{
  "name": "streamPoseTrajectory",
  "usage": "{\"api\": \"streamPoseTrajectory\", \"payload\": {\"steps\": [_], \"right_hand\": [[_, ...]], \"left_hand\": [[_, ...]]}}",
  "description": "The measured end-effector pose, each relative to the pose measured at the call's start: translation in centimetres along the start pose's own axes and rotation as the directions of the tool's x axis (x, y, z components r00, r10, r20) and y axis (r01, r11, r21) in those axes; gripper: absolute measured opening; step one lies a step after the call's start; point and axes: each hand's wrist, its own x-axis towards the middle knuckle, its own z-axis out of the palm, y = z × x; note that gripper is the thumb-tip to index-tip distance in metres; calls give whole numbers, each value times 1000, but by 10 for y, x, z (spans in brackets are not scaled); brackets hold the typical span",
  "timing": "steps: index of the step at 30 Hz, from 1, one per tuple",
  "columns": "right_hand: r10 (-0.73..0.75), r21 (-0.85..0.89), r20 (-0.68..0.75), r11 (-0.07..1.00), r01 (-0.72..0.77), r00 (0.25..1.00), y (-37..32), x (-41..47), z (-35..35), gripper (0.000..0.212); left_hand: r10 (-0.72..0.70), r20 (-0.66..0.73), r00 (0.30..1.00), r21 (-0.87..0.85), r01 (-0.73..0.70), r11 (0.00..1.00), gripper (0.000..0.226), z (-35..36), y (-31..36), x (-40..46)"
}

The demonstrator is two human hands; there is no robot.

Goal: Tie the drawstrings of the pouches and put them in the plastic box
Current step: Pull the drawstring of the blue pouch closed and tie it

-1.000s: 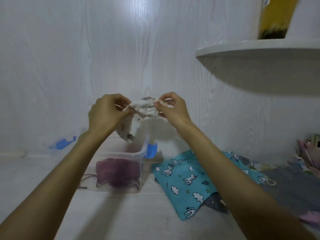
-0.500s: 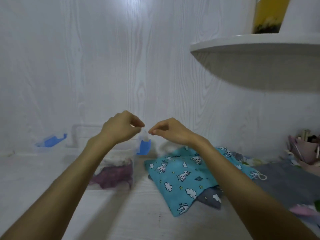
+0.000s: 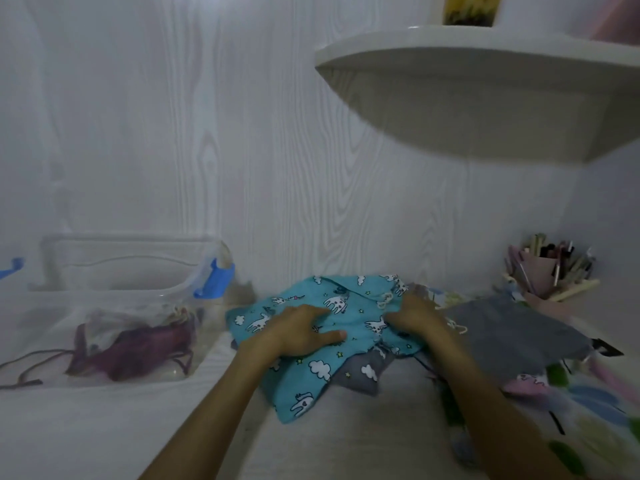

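Both hands, empty a moment ago over the plastic box (image 3: 138,289) where the finished pouches now lie, have dropped onto the teal pouch (image 3: 311,348) on the worktop (image 3: 104,427), left hand (image 3: 298,329) pressing flat with fingers spread, right hand (image 3: 414,315) curled, gripping its top edge, so another tying round seems to begin.

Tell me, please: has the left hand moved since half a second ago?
Yes. The left hand was raised beside the plastic box; now it is lower and further right, resting on the blue unicorn pouch on the table.
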Motion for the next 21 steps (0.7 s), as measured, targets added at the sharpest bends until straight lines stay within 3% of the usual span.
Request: {"api": "streamPoseTrajectory", "payload": {"steps": [2, 4, 7, 10, 12, 14, 16, 19, 21], "right_hand": [[-3, -29, -142, 1000, -2, 990, 7, 0, 6, 74], [-46, -38, -316, 999, 36, 948, 9, -2, 4, 43], [-139, 166, -400, 961, 221, 906, 0, -7, -5, 19], [-319, 342, -358, 830, 441, 878, -11, -12, -16, 12], [-457, 503, -291, 675, 540, 841, -25, -24, -25, 12], [-540, 596, -291, 544, 591, 790, -39, -35, -35, 12], [-591, 649, -285, 460, 606, 755, -48, -44, -42, 11], [-664, 658, -191, 460, 596, 723, -50, -53, -50, 15], [-657, 624, -129, 529, 576, 743, -43, -50, -53, 23]], "left_hand": [[-41, 15, 999, 14, 41, 999, 73, 0, -1, 7], [-65, 22, 998, 12, 65, 998, 68, -3, 0, 11], [-82, -170, 982, -99, 65, 993, 58, -7, 3, 15], [-103, -356, 929, -242, 15, 970, 56, -14, 9, 17], [-64, -319, 945, -344, -53, 937, 50, -19, 13, 16], [49, -197, 979, -437, -133, 890, 34, -19, 16, 16], [108, -226, 968, -480, -207, 852, 16, -17, 18, 18], [35, -441, 897, -552, -301, 778, 8, -22, 15, 18], [16, -431, 902, -621, -309, 720, 13, -32, 13, 12]]}}
